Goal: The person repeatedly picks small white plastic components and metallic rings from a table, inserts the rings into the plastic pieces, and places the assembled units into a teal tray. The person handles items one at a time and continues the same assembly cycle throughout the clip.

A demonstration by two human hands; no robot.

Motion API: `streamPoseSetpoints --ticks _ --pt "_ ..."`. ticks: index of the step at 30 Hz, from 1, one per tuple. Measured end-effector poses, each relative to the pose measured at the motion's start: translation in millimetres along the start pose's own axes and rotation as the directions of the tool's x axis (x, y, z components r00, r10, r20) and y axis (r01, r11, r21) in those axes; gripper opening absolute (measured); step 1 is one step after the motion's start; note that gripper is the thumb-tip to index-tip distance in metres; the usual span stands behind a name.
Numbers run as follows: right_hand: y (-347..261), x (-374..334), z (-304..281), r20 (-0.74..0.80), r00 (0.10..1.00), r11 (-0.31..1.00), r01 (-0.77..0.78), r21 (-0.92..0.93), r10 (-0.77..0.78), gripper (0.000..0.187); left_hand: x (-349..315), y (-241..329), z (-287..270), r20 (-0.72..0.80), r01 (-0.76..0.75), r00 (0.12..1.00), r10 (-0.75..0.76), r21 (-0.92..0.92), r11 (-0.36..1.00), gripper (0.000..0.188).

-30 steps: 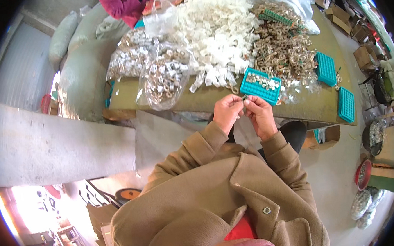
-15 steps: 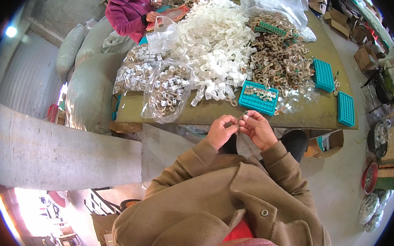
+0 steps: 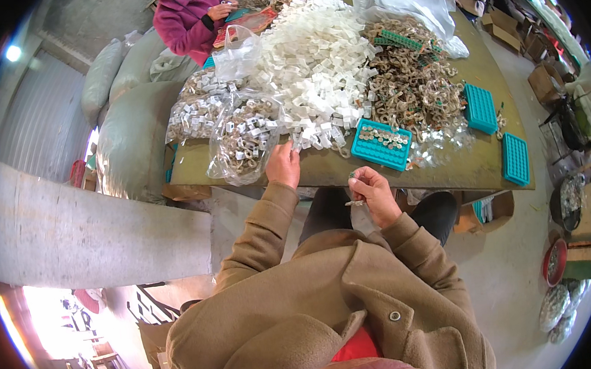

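Note:
My left hand is at the table's front edge, its fingers drawn together beside a clear plastic bag and the pile of small white plastic boxes. What its fingertips hold, if anything, is too small to make out. My right hand is closed in a pinch above my lap, with a small pale looped piece hanging from the fingers. A teal tray lies just beyond it, with rows of small round pieces in its upper slots. Brownish looped pieces are heaped behind the tray.
More teal trays lie at the table's right side. Clear plastic sheeting covers part of the far end. Another person in a purple coat works at the far left. Full sacks stand left of the table, beside a pale ledge.
My hands were together over my lap. My left hand has moved away to the left and forward to the white pile; the right keeps its pinch, slightly lower.

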State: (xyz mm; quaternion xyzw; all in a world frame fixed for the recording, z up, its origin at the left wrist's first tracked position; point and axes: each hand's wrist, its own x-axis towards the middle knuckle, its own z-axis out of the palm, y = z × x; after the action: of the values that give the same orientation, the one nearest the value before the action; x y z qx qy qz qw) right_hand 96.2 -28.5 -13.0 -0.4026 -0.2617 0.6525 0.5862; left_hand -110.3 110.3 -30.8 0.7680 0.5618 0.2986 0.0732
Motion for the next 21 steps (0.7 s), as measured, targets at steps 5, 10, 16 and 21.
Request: streamPoseSetpoints --ticks 5,10,16,21 --pt "5 1 6 -0.066 0.997 0.998 0.046 -0.050 -0.050 0.008 -6 2 4 -0.097 0.024 0.995 -0.033 -0.094 0.995 0.027" --pt "11 2 11 -0.130 0.989 0.992 0.049 -0.119 -0.064 0.008 -4 -7 16 -0.066 0.070 0.993 -0.099 -0.350 0.934 0.021" --pt "19 0 7 -0.111 0.992 0.995 0.049 -0.091 -0.059 0.007 1 2 18 0.112 0.233 0.972 -0.205 -0.473 0.850 0.026" --pt "20 2 7 -0.136 0.989 0.996 0.053 -0.072 -0.063 0.008 3 22 10 0.185 0.288 0.957 -0.222 -0.553 0.782 0.020"
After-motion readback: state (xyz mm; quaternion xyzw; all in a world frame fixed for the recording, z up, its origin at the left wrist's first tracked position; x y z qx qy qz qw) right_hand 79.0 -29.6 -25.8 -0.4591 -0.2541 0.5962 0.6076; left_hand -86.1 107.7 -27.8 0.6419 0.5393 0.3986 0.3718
